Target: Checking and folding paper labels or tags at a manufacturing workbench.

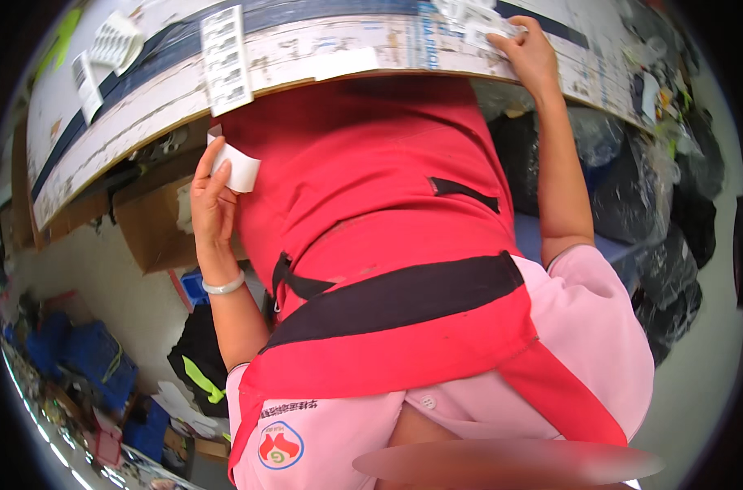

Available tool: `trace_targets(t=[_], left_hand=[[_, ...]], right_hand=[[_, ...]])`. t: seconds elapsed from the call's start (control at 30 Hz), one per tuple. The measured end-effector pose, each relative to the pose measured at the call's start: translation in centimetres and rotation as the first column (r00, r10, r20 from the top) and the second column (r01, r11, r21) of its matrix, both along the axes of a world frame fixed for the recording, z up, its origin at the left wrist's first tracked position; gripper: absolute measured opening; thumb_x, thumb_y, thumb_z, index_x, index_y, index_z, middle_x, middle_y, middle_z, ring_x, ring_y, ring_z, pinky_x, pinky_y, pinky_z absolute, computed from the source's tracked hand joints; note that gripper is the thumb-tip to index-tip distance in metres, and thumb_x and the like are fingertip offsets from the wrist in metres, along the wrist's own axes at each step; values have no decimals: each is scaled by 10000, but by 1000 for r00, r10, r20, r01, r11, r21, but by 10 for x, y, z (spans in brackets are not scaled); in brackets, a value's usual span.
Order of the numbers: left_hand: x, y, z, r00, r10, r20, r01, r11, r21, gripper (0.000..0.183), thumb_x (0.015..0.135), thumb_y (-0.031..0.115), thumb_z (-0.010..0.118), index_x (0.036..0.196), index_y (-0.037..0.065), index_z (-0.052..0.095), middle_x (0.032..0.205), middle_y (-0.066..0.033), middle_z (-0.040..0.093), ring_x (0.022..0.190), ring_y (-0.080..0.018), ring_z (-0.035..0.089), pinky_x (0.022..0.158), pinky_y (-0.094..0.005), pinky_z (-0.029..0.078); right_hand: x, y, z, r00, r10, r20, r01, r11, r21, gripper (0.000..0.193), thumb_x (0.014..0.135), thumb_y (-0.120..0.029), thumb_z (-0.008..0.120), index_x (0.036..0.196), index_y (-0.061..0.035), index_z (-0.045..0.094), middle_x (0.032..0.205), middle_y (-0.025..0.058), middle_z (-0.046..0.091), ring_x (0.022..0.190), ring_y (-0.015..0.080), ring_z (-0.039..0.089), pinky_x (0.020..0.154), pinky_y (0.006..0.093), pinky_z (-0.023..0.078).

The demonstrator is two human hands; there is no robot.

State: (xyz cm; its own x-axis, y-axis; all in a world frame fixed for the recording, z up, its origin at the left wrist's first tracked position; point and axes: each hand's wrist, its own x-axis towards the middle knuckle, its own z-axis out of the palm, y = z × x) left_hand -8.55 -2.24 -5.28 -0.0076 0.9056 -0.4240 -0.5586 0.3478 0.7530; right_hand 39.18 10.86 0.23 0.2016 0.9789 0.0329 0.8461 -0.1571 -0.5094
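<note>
My left hand (211, 196) is raised near the table's front edge, thumb and fingers closed on a curled white paper label (239, 170). The label's visible side is blank. At the table's right part, my right hand (533, 59) has its thumb and fingertips pinched at the edge of a pile of small white labels or packets (473, 18). What exactly sits between those fingertips is too small to make out. A long strip of printed labels (224, 59) lies over the table edge, near my left hand.
The worn white table (306, 51) bears dark blue bands, a blank white strip (347, 64) and a curled label roll (116, 42) at left. Black plastic bags (624, 192) stand at right. A cardboard box (147, 233) and blue crates (102, 363) are at left.
</note>
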Motion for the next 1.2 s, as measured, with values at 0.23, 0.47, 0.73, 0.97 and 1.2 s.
trace_targets(t=[0.23,0.47,0.73,0.97,1.2], left_hand=[[-128,-45,-157,939,341,39,-316,903,-290,492,931,169,588,1384,96,412,1241,-115,579,1060,-284,607,793,-407,540],[-183,-121,-246,569,96,-817,-634,684,-361,762,866,241,658,1478,63,240,1409,-152,445,1119,-306,546,892,-426,428],[-102,-75,-164,830,185,-526,-399,857,-327,365,907,180,597,1236,21,583,1119,-115,643,980,-189,614,799,-314,478],[-6,5,21,992,-112,-54,113,993,21,345,969,274,553,1097,-38,629,922,-118,680,785,-159,660,726,-298,546],[40,30,37,999,-16,-27,17,999,39,250,919,173,633,1066,-29,646,903,-121,698,735,-166,680,659,-269,560]], right_hand=[[-146,-31,11,823,538,-183,-491,835,250,288,851,-246,687,1077,-70,652,948,103,668,843,228,647,773,318,520],[-294,-17,-11,651,733,197,-711,497,498,417,813,-250,706,1193,-113,601,1196,77,619,1137,268,551,957,361,450],[-286,-7,-31,579,805,130,-739,451,500,164,818,-196,672,951,-101,691,1026,19,687,1013,207,620,902,341,462],[-275,-36,2,444,891,92,-751,314,581,97,828,-161,644,900,-102,672,935,29,685,863,221,642,754,325,484],[-248,-82,24,281,891,-356,-824,414,387,156,839,-174,681,950,-65,680,871,58,670,798,253,629,717,343,505]])
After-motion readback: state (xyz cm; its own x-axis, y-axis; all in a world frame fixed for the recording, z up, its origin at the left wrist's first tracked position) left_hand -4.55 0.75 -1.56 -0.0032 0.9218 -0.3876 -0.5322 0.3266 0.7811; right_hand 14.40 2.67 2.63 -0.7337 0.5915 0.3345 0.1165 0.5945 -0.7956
